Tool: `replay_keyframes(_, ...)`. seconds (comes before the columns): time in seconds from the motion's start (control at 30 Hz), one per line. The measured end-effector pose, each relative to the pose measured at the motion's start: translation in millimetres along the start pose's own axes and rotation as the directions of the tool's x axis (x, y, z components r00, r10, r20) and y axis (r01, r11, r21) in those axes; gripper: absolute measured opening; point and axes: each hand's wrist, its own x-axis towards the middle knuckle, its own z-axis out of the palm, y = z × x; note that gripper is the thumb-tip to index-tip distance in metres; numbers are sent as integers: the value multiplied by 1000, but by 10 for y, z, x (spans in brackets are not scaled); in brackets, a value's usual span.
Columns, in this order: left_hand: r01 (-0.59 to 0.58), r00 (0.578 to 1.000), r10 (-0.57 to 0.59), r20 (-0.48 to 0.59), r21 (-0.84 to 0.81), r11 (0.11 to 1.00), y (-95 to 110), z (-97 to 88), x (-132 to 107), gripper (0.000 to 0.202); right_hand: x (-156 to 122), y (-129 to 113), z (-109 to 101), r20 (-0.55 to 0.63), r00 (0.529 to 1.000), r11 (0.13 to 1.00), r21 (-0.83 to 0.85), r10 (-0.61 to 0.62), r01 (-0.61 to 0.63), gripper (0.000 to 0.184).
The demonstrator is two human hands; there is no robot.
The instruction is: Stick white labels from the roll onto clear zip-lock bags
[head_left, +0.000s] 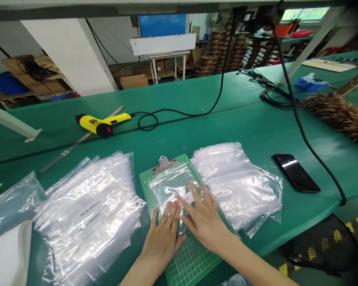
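Observation:
A transparent plastic zip bag point(170, 190) with a small white label lies on a green clipboard point(147, 186) printed with a grid, under its metal clip point(164, 163). My left hand point(164, 234) rests flat on the bag's lower part, and my right hand point(203, 216) lies spread across it just to the right. Neither hand grips anything. Both hands hide the bag's bottom edge. A thick stack of similar bags point(86, 210) lies left of the clipboard, and another stack point(235, 182) lies to its right.
A yellow heat gun point(103, 124) with a black cable lies on the green table mat point(197, 135) beside a steel ruler point(83, 139). A black phone point(295, 172) lies to the right. A feather duster point(337, 113) and a cable bundle point(277, 95) lie further right.

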Motion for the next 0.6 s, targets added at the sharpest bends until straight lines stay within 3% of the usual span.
replay_keyframes(0.1, 12, 1000, -12, 8, -19, 1000, -7, 8, 0, 55, -60, 52, 154, 21, 999, 998, -42, -43, 44, 53)
replay_keyframes(0.2, 10, 1000, -9, 16, -46, 999, -11, 11, -28, 56, -100, 277, 181, 24, 998, 992, -116, 54, -51, 55)
replay_keyframes(0.37, 27, 996, -11, 86, -189, 982, -27, -94, -97, 53, -238, 906, -146, -148, 970, 952, -210, 194, -222, 51)
replay_keyframes(0.43, 72, 993, -42, 106, -294, 953, -81, -199, -37, 48, -355, 1284, -315, -227, 931, 926, -185, 286, -329, 52)
replay_keyframes(0.5, 215, 975, -180, 130, -353, 911, -189, -310, 107, 38, -499, 1732, -450, -274, 877, 881, -158, 394, -445, 52)
replay_keyframes(0.6, 487, 873, -472, 127, -303, 819, -429, -396, 390, 35, -705, 2364, -561, -339, 751, 755, -153, 567, -638, 56)
